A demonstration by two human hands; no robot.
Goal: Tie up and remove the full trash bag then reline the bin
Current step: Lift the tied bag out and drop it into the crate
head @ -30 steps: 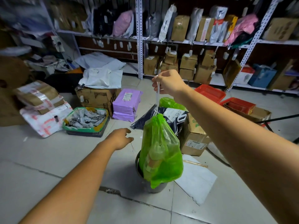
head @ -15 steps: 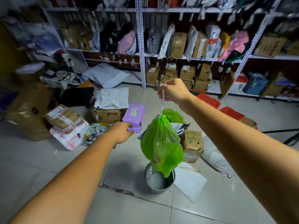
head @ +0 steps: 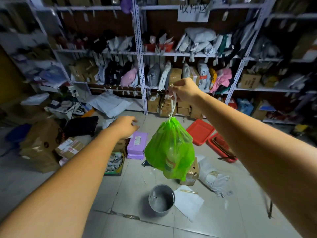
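Observation:
A full green trash bag (head: 169, 150) hangs in the air by its white drawstring (head: 173, 103), cinched at the top. My right hand (head: 184, 90) is shut on that drawstring, well above the floor. Below the bag stands a small round grey bin (head: 161, 200) with no liner in it; the bag hangs clear of its rim. My left hand (head: 124, 126) is stretched out to the left of the bag, fingers loosely apart, holding nothing.
A white sheet (head: 188, 201) lies right of the bin. Cardboard boxes (head: 40, 145), a purple parcel (head: 137, 143), a green tray of small items (head: 114, 164), red baskets (head: 200, 131) and a white sack (head: 212, 177) crowd the tiled floor. Parcel shelves (head: 141, 66) line the back.
My right hand has lifted the green bag up and fully out of the bin, which now stands bare. The view has risen and my left hand has moved up and away.

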